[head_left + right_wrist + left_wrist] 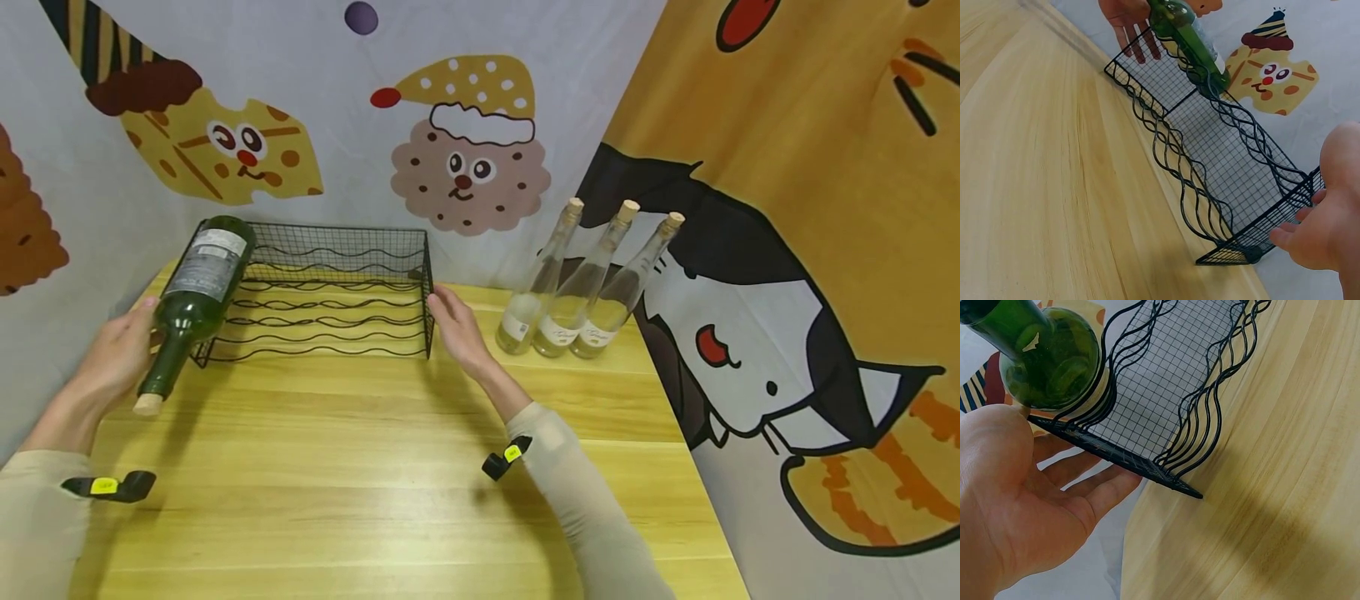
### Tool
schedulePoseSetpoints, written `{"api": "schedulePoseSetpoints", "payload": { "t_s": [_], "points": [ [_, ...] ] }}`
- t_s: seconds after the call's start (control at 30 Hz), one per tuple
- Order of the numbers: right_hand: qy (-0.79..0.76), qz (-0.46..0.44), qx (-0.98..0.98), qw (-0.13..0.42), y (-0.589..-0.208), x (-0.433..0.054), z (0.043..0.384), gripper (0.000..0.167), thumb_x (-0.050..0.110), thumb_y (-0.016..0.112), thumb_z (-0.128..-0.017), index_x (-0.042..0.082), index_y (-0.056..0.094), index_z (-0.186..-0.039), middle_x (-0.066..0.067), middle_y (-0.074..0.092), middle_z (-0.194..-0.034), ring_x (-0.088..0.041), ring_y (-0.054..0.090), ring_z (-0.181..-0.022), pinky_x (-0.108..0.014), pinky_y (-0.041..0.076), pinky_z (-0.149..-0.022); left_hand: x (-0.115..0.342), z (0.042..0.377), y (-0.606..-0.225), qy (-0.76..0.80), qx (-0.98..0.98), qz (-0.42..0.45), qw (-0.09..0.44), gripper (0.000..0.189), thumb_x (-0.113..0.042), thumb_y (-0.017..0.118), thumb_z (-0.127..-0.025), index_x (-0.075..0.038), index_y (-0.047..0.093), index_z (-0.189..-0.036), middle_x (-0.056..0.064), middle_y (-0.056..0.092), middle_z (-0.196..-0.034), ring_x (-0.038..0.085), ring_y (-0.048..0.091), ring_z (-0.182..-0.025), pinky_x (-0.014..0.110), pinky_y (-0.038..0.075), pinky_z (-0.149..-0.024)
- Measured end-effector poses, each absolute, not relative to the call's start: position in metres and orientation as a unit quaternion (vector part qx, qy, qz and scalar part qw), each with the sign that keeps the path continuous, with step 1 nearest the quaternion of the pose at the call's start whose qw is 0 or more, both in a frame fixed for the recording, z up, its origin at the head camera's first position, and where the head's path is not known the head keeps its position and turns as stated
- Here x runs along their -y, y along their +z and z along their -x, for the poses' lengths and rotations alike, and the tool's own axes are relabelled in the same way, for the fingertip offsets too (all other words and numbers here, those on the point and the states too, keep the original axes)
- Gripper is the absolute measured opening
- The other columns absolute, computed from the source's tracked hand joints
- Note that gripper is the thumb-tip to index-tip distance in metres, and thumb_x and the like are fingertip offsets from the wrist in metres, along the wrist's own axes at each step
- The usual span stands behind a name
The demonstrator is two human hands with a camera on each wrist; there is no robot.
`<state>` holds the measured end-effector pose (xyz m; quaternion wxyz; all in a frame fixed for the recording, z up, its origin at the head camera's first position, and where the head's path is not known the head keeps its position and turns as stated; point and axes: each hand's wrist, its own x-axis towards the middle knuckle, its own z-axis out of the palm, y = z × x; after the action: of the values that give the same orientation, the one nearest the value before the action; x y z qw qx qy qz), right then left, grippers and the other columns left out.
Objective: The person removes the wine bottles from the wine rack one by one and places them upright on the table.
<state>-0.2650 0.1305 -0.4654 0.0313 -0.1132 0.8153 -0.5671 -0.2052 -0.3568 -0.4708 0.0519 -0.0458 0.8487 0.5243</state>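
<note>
A black wire wine rack [390,246] with wavy rails on two levels and mesh sides stands towards the back of the wooden table. A green glass bottle [197,279], corked and labelled, lies on the upper rails at the rack's left end, its neck pointing towards me. My left hand [1029,494] rests its extended fingers against the outside of the left mesh side, thumb near the top corner, below the bottle. At the opposite end, my right hand [459,329] touches the right mesh side [1266,222] with its fingers; part of that hand is cut off in the right wrist view.
Three clear glass bottles with corks stand in a group to the right of the rack: a left one [517,321], a middle one [558,325] and a right one [600,325]. Behind the wooden table [360,483] hangs a cloth [300,50] printed with cartoons.
</note>
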Motion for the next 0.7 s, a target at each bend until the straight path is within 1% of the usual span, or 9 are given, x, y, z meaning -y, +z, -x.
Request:
{"api": "schedulePoseSetpoints", "payload": {
  "t_s": [0.1, 0.17, 0.27, 0.33, 0.43, 0.5, 0.6, 0.67, 0.7],
  "points": [
    [-0.565, 0.113, -0.817, 0.032, -0.4657, -0.1308, 0.2658, 0.064, 0.049, 0.04, -0.123, 0.011, 0.041, -0.175, -0.014, 0.048, -0.178, -0.035, 0.048, -0.165, -0.055, 0.044, -0.139, 0.357, 0.2057, -0.4714, 0.526, -0.848, 0.042, 0.05, 0.085, -0.05, 0.012, -0.121, 0.018, 0.021, -0.172, 0.049, 0.021, -0.173, 0.039, 0.044, -0.163, 0.001, 0.052, -0.076],
    [-0.564, 0.112, -0.817, 0.033, -0.4659, -0.1311, 0.2664, 0.063, 0.049, 0.04, -0.124, 0.011, 0.041, -0.175, -0.014, 0.047, -0.179, -0.035, 0.048, -0.165, -0.056, 0.044, -0.138, 0.3574, 0.2063, -0.4715, 0.526, -0.848, 0.041, 0.051, 0.085, -0.05, 0.012, -0.121, 0.018, 0.021, -0.172, 0.049, 0.022, -0.173, 0.04, 0.044, -0.163, 0.001, 0.052, -0.075],
    [-0.568, 0.108, -0.816, 0.031, -0.4657, -0.131, 0.2667, 0.061, 0.045, 0.042, -0.124, 0.011, 0.043, -0.174, -0.014, 0.049, -0.178, -0.036, 0.05, -0.164, -0.056, 0.047, -0.136, 0.3575, 0.2063, -0.4712, 0.528, -0.846, 0.041, 0.055, 0.086, -0.051, 0.011, -0.121, 0.018, 0.019, -0.172, 0.049, 0.02, -0.174, 0.053, 0.036, -0.165, 0.001, 0.051, -0.074],
    [-0.573, 0.106, -0.812, 0.03, -0.466, -0.1307, 0.2667, 0.059, 0.043, 0.044, -0.124, 0.011, 0.045, -0.173, -0.014, 0.05, -0.176, -0.036, 0.052, -0.162, -0.055, 0.05, -0.134, 0.3573, 0.2059, -0.4718, 0.528, -0.847, 0.04, 0.055, 0.085, -0.051, 0.011, -0.121, 0.018, 0.019, -0.172, 0.049, 0.02, -0.174, 0.055, 0.033, -0.165, 0.0, 0.051, -0.075],
    [-0.583, 0.108, -0.805, 0.029, -0.4663, -0.1306, 0.2668, 0.057, 0.042, 0.047, -0.123, 0.011, 0.048, -0.171, -0.017, 0.051, -0.175, -0.037, 0.055, -0.159, -0.055, 0.054, -0.131, 0.3569, 0.2052, -0.473, 0.526, -0.848, 0.036, 0.053, 0.085, -0.051, 0.011, -0.121, 0.016, 0.02, -0.173, 0.047, 0.022, -0.174, 0.035, 0.045, -0.162, 0.0, 0.053, -0.08],
    [-0.588, 0.111, -0.801, 0.03, -0.4671, -0.1309, 0.2673, 0.057, 0.042, 0.047, -0.123, 0.011, 0.048, -0.171, -0.019, 0.051, -0.175, -0.038, 0.056, -0.159, -0.055, 0.055, -0.13, 0.3569, 0.2051, -0.4725, 0.524, -0.849, 0.037, 0.054, 0.085, -0.053, 0.011, -0.121, 0.014, 0.019, -0.174, 0.045, 0.021, -0.176, 0.032, 0.044, -0.162, 0.002, 0.056, -0.089],
    [-0.591, 0.115, -0.798, 0.031, -0.4676, -0.1318, 0.2671, 0.058, 0.043, 0.048, -0.123, 0.01, 0.048, -0.171, -0.018, 0.052, -0.174, -0.037, 0.056, -0.158, -0.055, 0.055, -0.129, 0.3574, 0.2055, -0.4702, 0.526, -0.847, 0.038, 0.061, 0.085, -0.055, 0.011, -0.121, 0.011, 0.014, -0.176, 0.042, 0.013, -0.181, 0.05, 0.027, -0.17, 0.01, 0.055, -0.106],
    [-0.592, 0.115, -0.797, 0.032, -0.4684, -0.1325, 0.2676, 0.058, 0.042, 0.048, -0.123, 0.009, 0.048, -0.17, -0.018, 0.052, -0.174, -0.037, 0.056, -0.159, -0.055, 0.056, -0.129, 0.3576, 0.2051, -0.4685, 0.526, -0.847, 0.039, 0.062, 0.085, -0.056, 0.011, -0.12, 0.008, 0.011, -0.177, 0.041, 0.009, -0.181, 0.062, 0.019, -0.167, 0.013, 0.052, -0.111],
    [-0.593, 0.115, -0.796, 0.032, -0.4687, -0.1328, 0.2678, 0.058, 0.042, 0.048, -0.123, 0.009, 0.049, -0.17, -0.018, 0.052, -0.174, -0.037, 0.056, -0.158, -0.055, 0.056, -0.129, 0.3576, 0.2047, -0.468, 0.523, -0.849, 0.04, 0.059, 0.085, -0.055, 0.012, -0.121, 0.008, 0.011, -0.177, 0.042, 0.01, -0.181, 0.063, 0.018, -0.167, 0.013, 0.052, -0.112]
  ]
}}
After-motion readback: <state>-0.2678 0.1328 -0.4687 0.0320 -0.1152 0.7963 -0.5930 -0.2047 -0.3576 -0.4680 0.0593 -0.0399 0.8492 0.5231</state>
